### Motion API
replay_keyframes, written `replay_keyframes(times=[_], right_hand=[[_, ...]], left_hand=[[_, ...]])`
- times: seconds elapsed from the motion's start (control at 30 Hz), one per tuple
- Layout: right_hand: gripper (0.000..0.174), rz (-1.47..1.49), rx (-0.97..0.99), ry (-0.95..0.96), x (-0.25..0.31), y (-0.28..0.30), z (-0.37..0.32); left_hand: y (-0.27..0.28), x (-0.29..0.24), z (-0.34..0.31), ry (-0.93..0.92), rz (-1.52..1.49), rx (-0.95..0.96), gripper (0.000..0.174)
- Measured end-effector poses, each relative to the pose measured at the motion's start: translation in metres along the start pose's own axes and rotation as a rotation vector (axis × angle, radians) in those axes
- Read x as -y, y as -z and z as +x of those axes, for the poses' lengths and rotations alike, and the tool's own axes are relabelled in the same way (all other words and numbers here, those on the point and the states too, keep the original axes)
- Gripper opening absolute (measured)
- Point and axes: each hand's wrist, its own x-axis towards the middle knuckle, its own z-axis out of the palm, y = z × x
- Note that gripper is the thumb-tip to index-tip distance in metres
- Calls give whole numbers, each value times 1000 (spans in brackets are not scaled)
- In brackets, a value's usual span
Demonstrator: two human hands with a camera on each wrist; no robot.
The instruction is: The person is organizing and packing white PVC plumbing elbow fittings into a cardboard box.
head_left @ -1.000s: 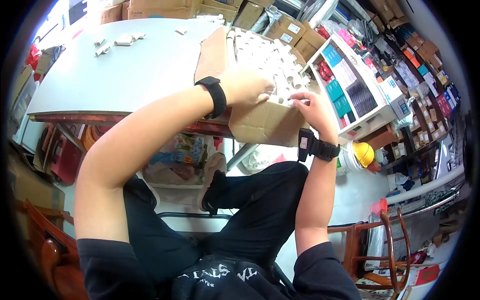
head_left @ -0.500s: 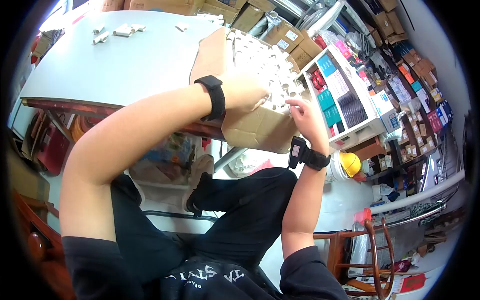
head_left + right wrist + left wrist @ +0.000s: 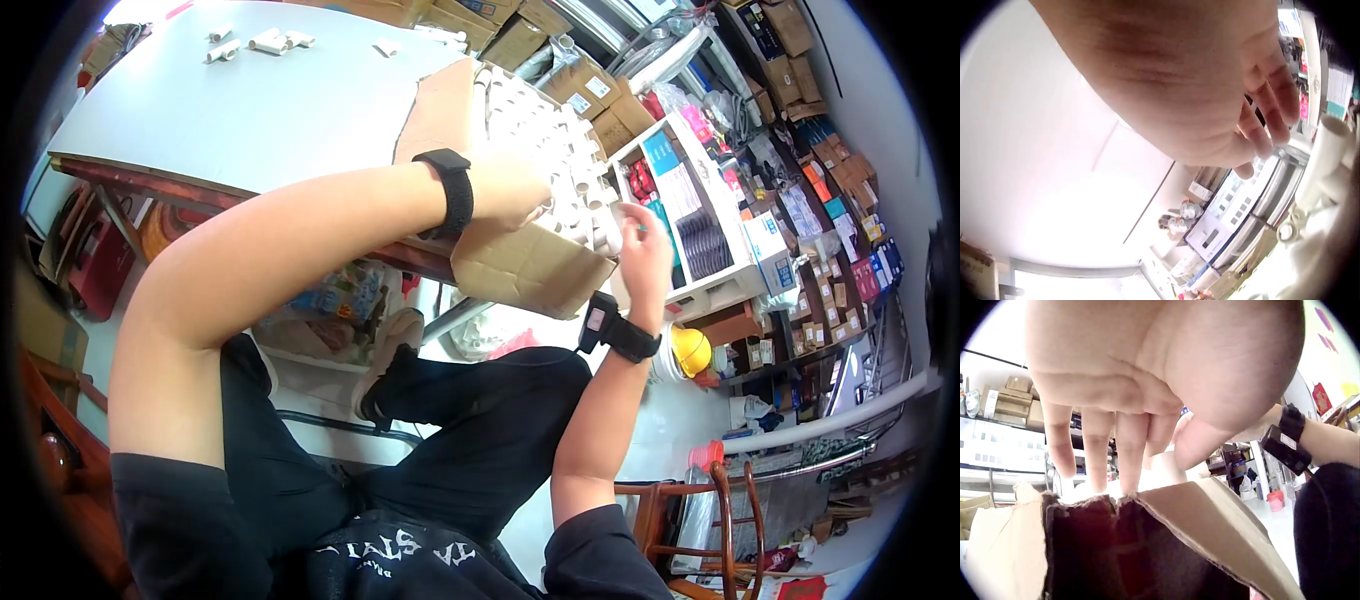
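An open cardboard box (image 3: 530,268) packed with short white plastic pipe pieces (image 3: 560,140) sits at the table's right end. My left hand (image 3: 507,190) reaches over the box's near left edge. Its fingers point down straight and spread behind the torn cardboard rim in the left wrist view, with a white pipe piece (image 3: 1167,467) by its index finger and thumb. Beside the box's near right corner, my right hand (image 3: 645,255) is raised with loosely bent fingers and nothing in its grasp. In the right wrist view, upright pipes (image 3: 1330,140) stand below its fingertips.
Several loose pipe pieces (image 3: 270,41) lie on the white table (image 3: 270,120). A white shelf unit (image 3: 700,215) stands right of the box, with a yellow helmet (image 3: 691,352) on a bucket below. A wooden chair (image 3: 690,520) is at the lower right.
My right hand has drawn back from the pipes at the box's near edge, moving right and slightly up. My left hand stays over the box while the head view has shifted.
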Motion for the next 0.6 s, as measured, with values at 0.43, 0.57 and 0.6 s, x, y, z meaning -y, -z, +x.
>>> replay_keyframes(times=[0.43,0.57,0.6], right_hand=[[36,-56,168,-226,-35,-6,3],[42,13,167,-205,-42,-9,2],[43,46,178,-223,-41,-9,1]], left_hand=[[2,-1,-4,7,-41,-4,18],[-2,0,-6,-3,-38,-29,20],[-2,-1,-6,-2,-44,-33,20]])
